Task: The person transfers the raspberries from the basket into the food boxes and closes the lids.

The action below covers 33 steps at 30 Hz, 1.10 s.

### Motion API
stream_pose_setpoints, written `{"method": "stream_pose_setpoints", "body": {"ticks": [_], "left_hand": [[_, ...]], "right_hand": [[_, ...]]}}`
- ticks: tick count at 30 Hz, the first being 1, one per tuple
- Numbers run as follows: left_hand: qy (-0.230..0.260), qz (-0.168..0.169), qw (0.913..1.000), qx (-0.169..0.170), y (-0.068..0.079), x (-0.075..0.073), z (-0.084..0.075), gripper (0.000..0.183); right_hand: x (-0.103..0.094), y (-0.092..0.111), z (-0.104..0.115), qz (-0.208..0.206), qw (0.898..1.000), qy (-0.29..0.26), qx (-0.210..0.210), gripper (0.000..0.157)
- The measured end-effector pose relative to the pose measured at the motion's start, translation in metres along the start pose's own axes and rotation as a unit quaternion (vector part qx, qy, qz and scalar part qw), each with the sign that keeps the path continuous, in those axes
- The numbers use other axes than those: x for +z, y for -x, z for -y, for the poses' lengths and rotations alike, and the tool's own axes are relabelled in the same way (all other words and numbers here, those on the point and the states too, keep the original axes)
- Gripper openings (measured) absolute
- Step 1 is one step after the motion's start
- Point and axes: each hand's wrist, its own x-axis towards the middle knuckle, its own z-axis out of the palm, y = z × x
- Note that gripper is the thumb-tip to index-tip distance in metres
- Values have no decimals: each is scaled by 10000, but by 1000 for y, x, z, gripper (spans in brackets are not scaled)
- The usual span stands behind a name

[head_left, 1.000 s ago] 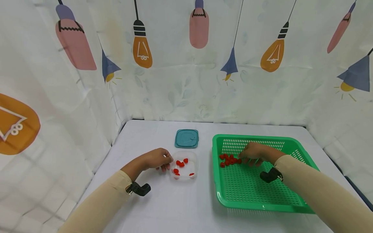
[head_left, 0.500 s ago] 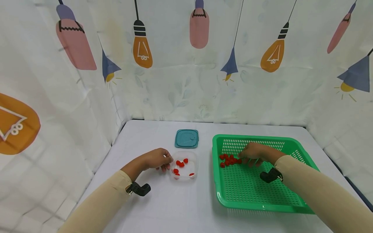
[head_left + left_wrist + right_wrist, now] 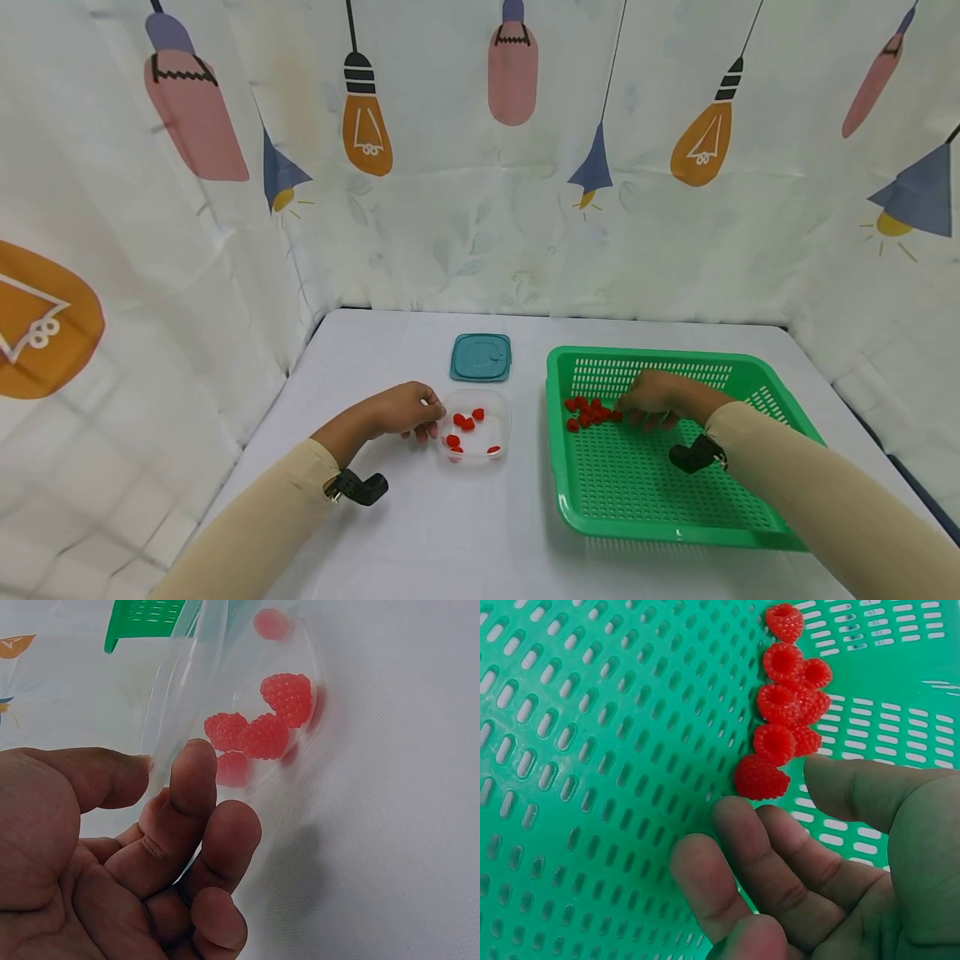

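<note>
The left hand (image 3: pixel 401 410) is pinching the rim of a clear container (image 3: pixel 483 432) of loose raspberries (image 3: pixel 264 736) on the desk (image 3: pixel 405 533). The right hand (image 3: pixel 658 398), its grip relaxed and empty, is hovering just beside the raspberry cluster (image 3: pixel 778 705) in the green basket (image 3: pixel 622 483).

Looks like a curtained-off, booth-style setup — white sheeting (image 3: pixel 465 242) with cartoon bulbs (image 3: pixel 367 133) and lampshades (image 3: pixel 591 158) printed on it, round the back and both sides of a white-covered table (image 3: pixel 375 542). Home or lab beyond that — honestly can't tell.
</note>
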Motion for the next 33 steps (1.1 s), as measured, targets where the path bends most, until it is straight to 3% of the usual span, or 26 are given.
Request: {"method": "stream_pose_setpoints", "body": {"ticks": [22,33], "left_hand": [[-22,-27,10000,-29,2,1,-1,16],[-25,-12,10000,-6,1,1,0,16]], "right_hand": [[6,-3,3,-269,9992,256,112,25],[8,-9,-1,-276,9986,439,123,29]]}}
